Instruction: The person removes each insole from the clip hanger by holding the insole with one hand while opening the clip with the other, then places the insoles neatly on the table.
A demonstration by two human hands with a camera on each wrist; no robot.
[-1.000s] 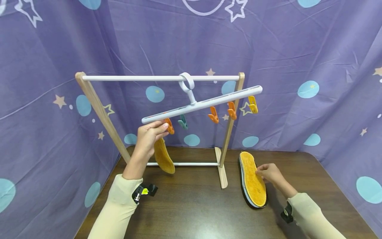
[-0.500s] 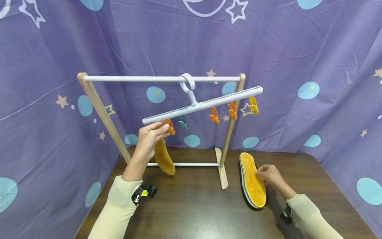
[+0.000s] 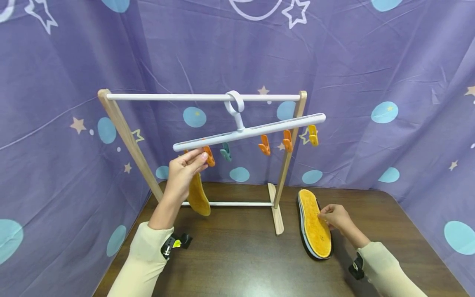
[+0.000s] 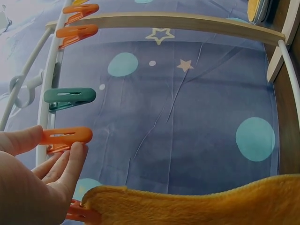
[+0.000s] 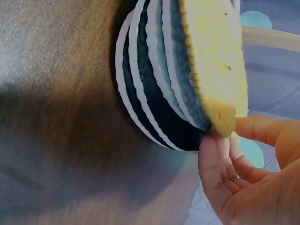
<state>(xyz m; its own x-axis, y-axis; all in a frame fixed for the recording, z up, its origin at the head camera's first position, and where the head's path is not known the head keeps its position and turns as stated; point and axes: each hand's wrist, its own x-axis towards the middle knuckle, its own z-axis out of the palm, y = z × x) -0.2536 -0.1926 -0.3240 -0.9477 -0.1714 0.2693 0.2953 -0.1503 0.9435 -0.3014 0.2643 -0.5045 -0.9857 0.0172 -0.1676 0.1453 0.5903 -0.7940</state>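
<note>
A white clip hanger hangs tilted by its hook, left end lower. Below its left part, my left hand pinches an orange clothespin between thumb and fingers. Just beside this, another orange clothespin holds a yellow fuzzy insole, which hangs behind the hand. On the table to the right lies a stack of insoles, with dark and pale edges under a yellow fuzzy top insole. My right hand pinches the edge of that top insole between thumb and fingers.
A rack with wooden posts and a white top rod carries the hanger. Along it hang a green clothespin, more orange clothespins and a yellow one. A purple curtain stands behind the brown table.
The hanger has tilted closer to level, its right end lower and its left end slightly higher. My left hand and the hanging insole have shifted a little left. My right hand stays put.
</note>
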